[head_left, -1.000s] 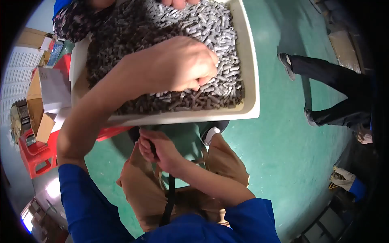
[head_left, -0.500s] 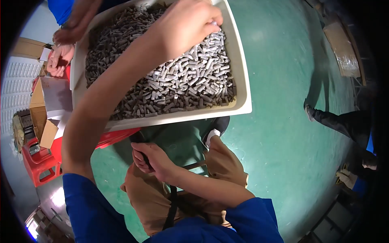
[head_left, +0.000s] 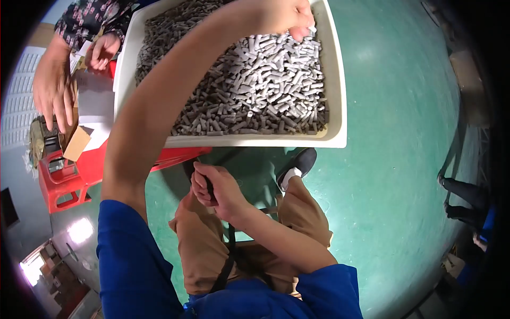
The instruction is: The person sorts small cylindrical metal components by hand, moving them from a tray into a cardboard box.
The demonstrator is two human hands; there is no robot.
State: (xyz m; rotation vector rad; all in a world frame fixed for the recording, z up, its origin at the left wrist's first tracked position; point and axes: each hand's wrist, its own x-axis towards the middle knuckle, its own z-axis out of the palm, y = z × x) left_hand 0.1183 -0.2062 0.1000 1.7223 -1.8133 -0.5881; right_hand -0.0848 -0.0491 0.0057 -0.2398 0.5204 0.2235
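Note:
My left arm reaches across a white tray point(head_left: 255, 140) heaped with small grey cylindrical pieces point(head_left: 276, 80). At the tray's far right, my left hand point(head_left: 295, 18) is closed with its fingertips bent down close to the pieces. A pale bit shows at the fingertips, but what they hold is too small to name. Below the tray's near edge, over my lap, my right hand point(head_left: 223, 194) is wrapped round a black handle-like object point(head_left: 209, 187). Most of that object is hidden by the fingers. A black strap point(head_left: 229, 255) hangs beneath it.
A red plastic stool point(head_left: 79, 175) stands at the left, with an opened cardboard box point(head_left: 78, 143) by it. Another person's hands point(head_left: 54, 101) and floral sleeve point(head_left: 87, 21) are at the upper left. Someone's dark-trousered legs point(head_left: 465, 199) are at the far right on the green floor.
The view has shifted, so the tray sits higher and further right. My left hand stays over the tray's far right. At the upper left, another person's floral sleeves and spread hand have come into view.

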